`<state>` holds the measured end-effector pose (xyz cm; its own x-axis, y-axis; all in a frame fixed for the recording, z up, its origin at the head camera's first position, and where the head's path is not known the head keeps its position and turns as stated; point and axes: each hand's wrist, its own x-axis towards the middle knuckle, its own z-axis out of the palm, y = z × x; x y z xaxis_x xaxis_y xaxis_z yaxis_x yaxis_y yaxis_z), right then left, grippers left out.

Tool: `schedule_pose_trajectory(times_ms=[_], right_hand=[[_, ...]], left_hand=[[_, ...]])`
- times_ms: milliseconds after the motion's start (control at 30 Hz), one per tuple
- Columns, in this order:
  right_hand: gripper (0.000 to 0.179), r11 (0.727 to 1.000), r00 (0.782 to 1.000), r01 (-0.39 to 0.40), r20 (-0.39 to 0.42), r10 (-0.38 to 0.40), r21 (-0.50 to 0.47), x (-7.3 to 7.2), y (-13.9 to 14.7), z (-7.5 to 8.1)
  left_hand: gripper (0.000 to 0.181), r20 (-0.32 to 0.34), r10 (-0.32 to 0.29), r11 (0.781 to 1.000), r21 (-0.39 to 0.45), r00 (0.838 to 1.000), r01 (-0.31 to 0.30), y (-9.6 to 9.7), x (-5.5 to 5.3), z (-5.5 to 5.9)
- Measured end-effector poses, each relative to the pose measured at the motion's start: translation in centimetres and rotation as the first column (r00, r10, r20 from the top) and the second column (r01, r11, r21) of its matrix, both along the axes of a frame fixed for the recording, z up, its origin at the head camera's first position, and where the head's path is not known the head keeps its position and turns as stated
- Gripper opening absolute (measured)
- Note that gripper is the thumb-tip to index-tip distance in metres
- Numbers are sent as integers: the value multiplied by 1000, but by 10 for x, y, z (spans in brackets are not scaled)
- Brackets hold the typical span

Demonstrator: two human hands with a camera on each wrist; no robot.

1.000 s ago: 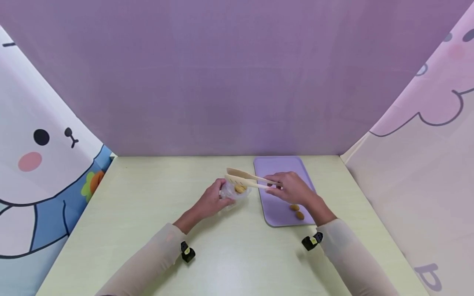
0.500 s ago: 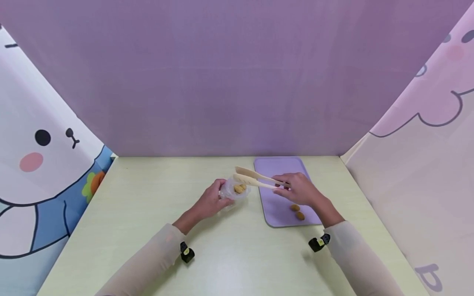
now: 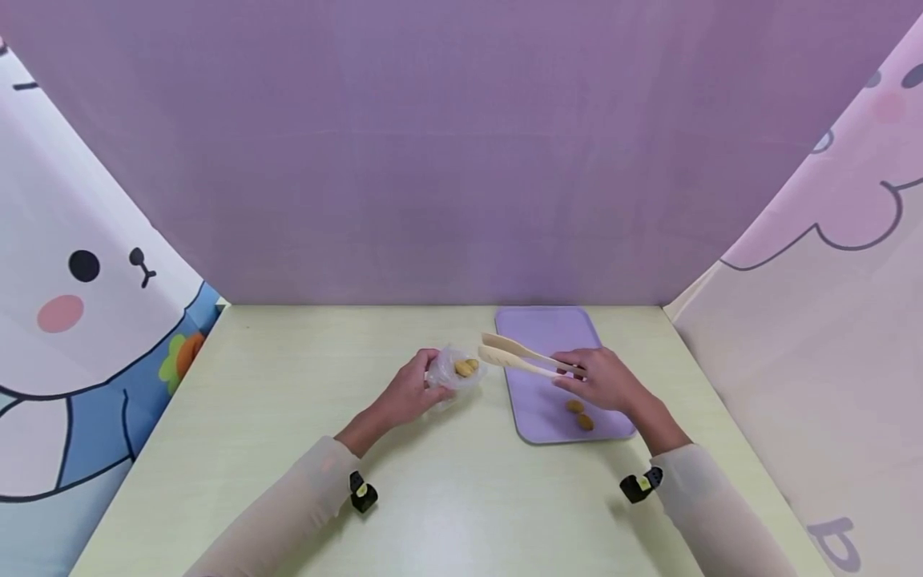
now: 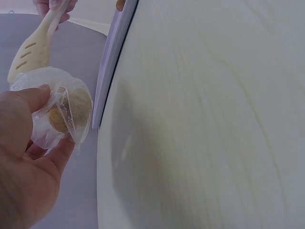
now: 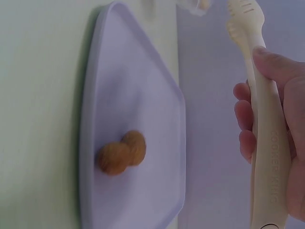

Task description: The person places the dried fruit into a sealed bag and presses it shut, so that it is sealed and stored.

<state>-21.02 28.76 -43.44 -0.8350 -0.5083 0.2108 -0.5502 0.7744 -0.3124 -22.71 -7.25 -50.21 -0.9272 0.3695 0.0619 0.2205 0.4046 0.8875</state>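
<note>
My left hand holds a clear plastic bag with its mouth spread. Several small brown rounded pieces of food lie inside the bag. In my right hand are beige tongs, gripped along their handles; the right wrist view shows the slotted tongs close up. Nothing sits between the tong tips, which stand apart just right of the bag, over the left part of the purple tray. Two brown pieces lie side by side on that tray, below the right hand.
The tray rests on a pale wood-grain table against a purple back wall. Printed cartoon panels flank the table on both sides. A small black camera hangs at each wrist.
My right hand and the tongs have moved right, away from above the bag and over the tray. The left hand with the bag has stayed nearly still.
</note>
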Motion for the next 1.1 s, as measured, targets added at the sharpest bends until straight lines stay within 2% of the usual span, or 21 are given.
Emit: schedule_pose_trajectory(times_ms=[233,667,1100], right_hand=[[37,1000,1000,24,-9,-24,5,5,15,-7],[38,995,993,103,53,-103,8,17,45,-21],[39,984,978,178,108,-179,22,29,67,-31]], left_hand=[[65,-5,3,1000,8,1000,-3,-1,1,0],[65,-7,7,1000,0,1000,-7,-4,1,0],[65,-22,8,1000,2,1000,-8,-5,2,0]])
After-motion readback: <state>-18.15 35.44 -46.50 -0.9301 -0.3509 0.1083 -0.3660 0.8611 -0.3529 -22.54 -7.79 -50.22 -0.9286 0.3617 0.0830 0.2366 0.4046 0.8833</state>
